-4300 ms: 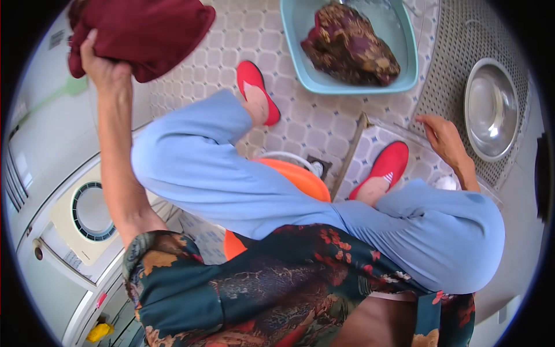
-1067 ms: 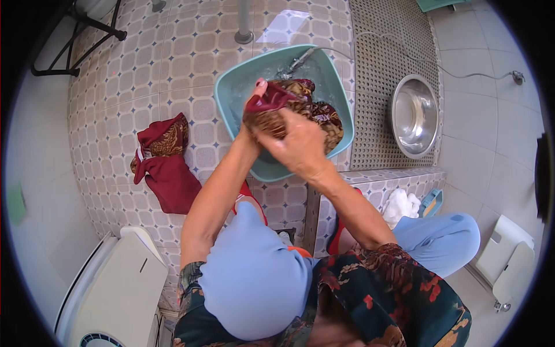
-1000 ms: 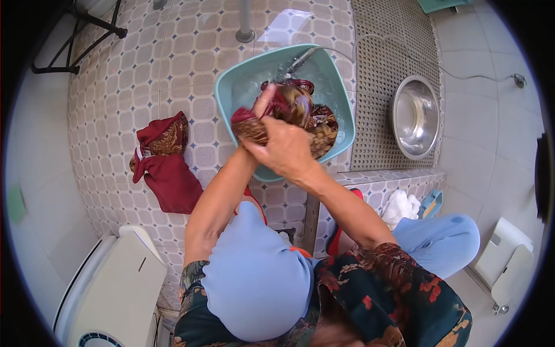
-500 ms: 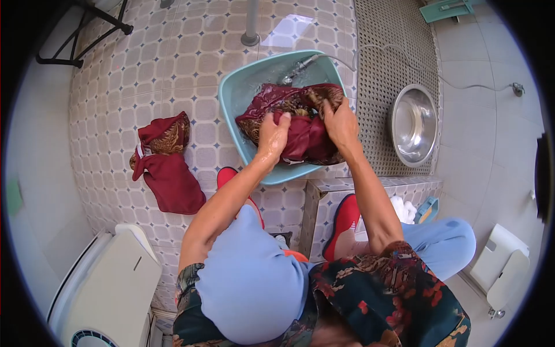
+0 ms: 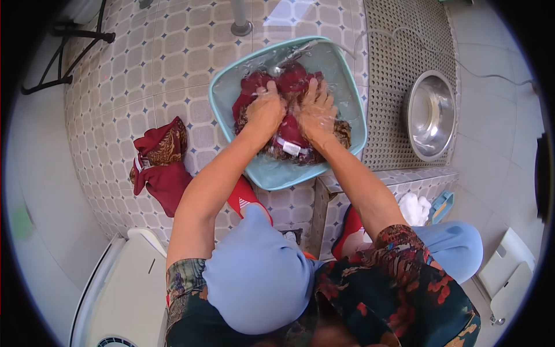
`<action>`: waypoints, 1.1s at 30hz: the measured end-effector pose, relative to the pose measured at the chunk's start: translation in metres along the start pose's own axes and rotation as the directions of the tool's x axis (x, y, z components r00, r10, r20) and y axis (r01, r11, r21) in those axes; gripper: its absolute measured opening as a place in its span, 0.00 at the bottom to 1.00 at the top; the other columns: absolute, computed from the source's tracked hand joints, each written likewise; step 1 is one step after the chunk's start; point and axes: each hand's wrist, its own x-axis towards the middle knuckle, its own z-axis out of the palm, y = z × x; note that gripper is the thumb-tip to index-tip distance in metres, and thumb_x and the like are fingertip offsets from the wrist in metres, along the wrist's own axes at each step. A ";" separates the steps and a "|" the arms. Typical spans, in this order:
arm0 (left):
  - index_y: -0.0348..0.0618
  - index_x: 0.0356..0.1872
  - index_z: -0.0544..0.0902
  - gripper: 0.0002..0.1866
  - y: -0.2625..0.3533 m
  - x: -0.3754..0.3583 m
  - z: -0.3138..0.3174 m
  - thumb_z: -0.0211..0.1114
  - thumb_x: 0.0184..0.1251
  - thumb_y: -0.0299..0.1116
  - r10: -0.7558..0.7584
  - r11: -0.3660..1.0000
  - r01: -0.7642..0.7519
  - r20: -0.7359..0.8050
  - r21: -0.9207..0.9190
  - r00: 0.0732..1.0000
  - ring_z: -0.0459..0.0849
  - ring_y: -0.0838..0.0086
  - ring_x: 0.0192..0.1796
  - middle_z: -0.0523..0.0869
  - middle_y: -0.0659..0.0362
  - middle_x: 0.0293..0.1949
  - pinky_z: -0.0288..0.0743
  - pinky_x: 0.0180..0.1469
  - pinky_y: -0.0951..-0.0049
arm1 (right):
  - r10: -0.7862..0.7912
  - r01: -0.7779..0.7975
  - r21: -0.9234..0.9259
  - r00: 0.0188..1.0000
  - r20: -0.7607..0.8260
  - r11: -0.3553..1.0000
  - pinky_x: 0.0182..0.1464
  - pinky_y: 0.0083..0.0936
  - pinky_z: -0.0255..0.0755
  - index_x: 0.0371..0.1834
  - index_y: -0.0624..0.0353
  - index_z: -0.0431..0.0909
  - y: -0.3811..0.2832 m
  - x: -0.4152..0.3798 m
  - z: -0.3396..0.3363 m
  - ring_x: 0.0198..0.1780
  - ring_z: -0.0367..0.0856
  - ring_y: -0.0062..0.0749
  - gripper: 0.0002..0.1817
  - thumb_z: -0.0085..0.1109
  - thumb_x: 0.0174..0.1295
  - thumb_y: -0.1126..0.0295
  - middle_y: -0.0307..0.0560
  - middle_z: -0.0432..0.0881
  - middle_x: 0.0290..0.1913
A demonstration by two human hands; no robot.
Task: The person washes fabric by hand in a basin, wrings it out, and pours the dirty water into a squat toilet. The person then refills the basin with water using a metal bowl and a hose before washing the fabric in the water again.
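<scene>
A dark red patterned garment (image 5: 293,130) lies in water inside the light blue basin (image 5: 275,184), with a white label showing near its lower edge. My left hand (image 5: 267,111) presses on its left part, fingers apart. Beside it, my right hand (image 5: 316,113) lies spread on the right part, fingers apart and pointing toward the far side. Parts of the cloth bulge up beyond my fingertips. The shower head and hose end at the basin's far edge are blurred by splashing water.
Another dark red garment (image 5: 165,173) lies on the tiled floor at the left. A metal bowl (image 5: 431,115) stands on the perforated mat (image 5: 387,136) at the right. A grey pole (image 5: 240,17) rises beyond the basin, and a black metal frame (image 5: 60,58) stands at the far left.
Both hands have gone from gripping the raised garment to pressing on it with spread fingers. The garment has sunk into the water and bunched up, and its label now shows.
</scene>
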 end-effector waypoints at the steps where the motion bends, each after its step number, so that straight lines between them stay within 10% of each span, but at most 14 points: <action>1: 0.35 0.53 0.68 0.21 -0.002 0.009 0.003 0.61 0.63 0.36 0.007 1.000 -0.009 0.061 0.025 0.998 0.84 0.44 0.45 0.78 0.38 0.45 0.80 0.44 0.51 | -0.041 0.038 -0.076 0.998 -0.039 0.996 0.57 0.60 0.64 0.75 0.60 0.52 0.003 0.003 0.005 0.65 0.63 0.66 0.40 0.54 0.64 0.53 0.64 0.62 0.68; 9: 0.35 0.47 0.72 0.18 -0.001 0.032 -0.006 0.61 0.64 0.38 -0.113 0.993 0.111 0.071 0.032 0.991 0.84 0.45 0.44 0.84 0.38 0.39 0.78 0.47 0.51 | 0.058 -0.105 0.251 0.980 0.190 0.962 0.58 0.46 0.72 0.64 0.63 0.68 0.005 0.036 -0.043 0.60 0.72 0.64 0.26 0.53 0.65 0.63 0.68 0.64 0.67; 11: 0.36 0.44 0.76 0.16 -0.021 0.031 0.008 0.63 0.63 0.38 -0.093 0.934 0.073 -0.040 -0.350 0.995 0.84 0.47 0.45 0.85 0.41 0.38 0.77 0.49 0.54 | 0.211 -0.318 0.326 0.923 0.323 0.890 0.59 0.48 0.70 0.60 0.64 0.71 0.008 0.049 -0.051 0.59 0.73 0.64 0.22 0.51 0.67 0.63 0.70 0.68 0.64; 12: 0.38 0.43 0.79 0.14 -0.022 0.022 0.006 0.63 0.63 0.36 -0.131 0.922 0.088 -0.089 -0.378 0.987 0.84 0.49 0.46 0.85 0.44 0.40 0.76 0.50 0.57 | -0.266 0.268 -0.002 0.958 0.105 0.964 0.59 0.50 0.69 0.56 0.67 0.74 0.043 0.043 -0.016 0.56 0.76 0.64 0.24 0.46 0.70 0.57 0.72 0.75 0.55; 13: 0.38 0.43 0.79 0.14 -0.020 0.010 0.004 0.63 0.63 0.36 -0.139 0.920 0.093 -0.094 -0.381 0.986 0.84 0.49 0.46 0.85 0.44 0.40 0.76 0.50 0.57 | -0.276 0.278 -0.003 0.955 0.107 0.961 0.59 0.50 0.69 0.56 0.67 0.74 0.043 0.043 -0.023 0.56 0.76 0.64 0.24 0.46 0.70 0.57 0.72 0.75 0.55; 15: 0.38 0.45 0.78 0.13 -0.012 -0.013 0.001 0.62 0.62 0.31 -0.107 0.833 -0.064 -0.275 -0.549 0.955 0.84 0.48 0.47 0.85 0.44 0.40 0.75 0.51 0.57 | 0.262 -0.256 0.386 0.964 0.039 0.886 0.56 0.46 0.70 0.51 0.71 0.77 0.039 0.049 -0.036 0.54 0.78 0.61 0.28 0.41 0.72 0.53 0.73 0.80 0.44; 21: 0.40 0.52 0.78 0.19 0.014 -0.041 -0.028 0.63 0.58 0.26 -0.177 0.770 -0.010 -0.228 -0.638 0.957 0.82 0.57 0.53 0.83 0.47 0.50 0.73 0.56 0.64 | 0.427 -0.312 0.790 0.902 0.071 0.528 0.49 0.37 0.69 0.45 0.73 0.79 0.044 0.018 -0.101 0.42 0.81 0.53 0.30 0.40 0.72 0.51 0.66 0.83 0.39; 28: 0.38 0.50 0.80 0.23 0.005 -0.055 -0.030 0.68 0.50 0.32 0.135 0.849 -0.235 -0.236 -0.473 0.962 0.81 0.52 0.46 0.82 0.46 0.40 0.75 0.53 0.59 | 0.234 -0.172 0.587 0.972 -0.030 0.791 0.46 0.32 0.73 0.37 0.66 0.81 0.009 -0.023 -0.142 0.35 0.81 0.47 0.19 0.57 0.61 0.57 0.60 0.82 0.31; 33: 0.39 0.48 0.80 0.29 0.009 -0.068 -0.029 0.77 0.45 0.41 0.193 0.971 -0.211 -0.149 -0.116 0.970 0.75 0.51 0.51 0.77 0.47 0.47 0.73 0.53 0.56 | 0.006 -0.007 0.070 1.000 0.016 0.997 0.63 0.65 0.48 0.67 0.51 0.67 -0.008 -0.044 -0.069 0.69 0.53 0.63 0.32 0.56 0.59 0.54 0.58 0.59 0.70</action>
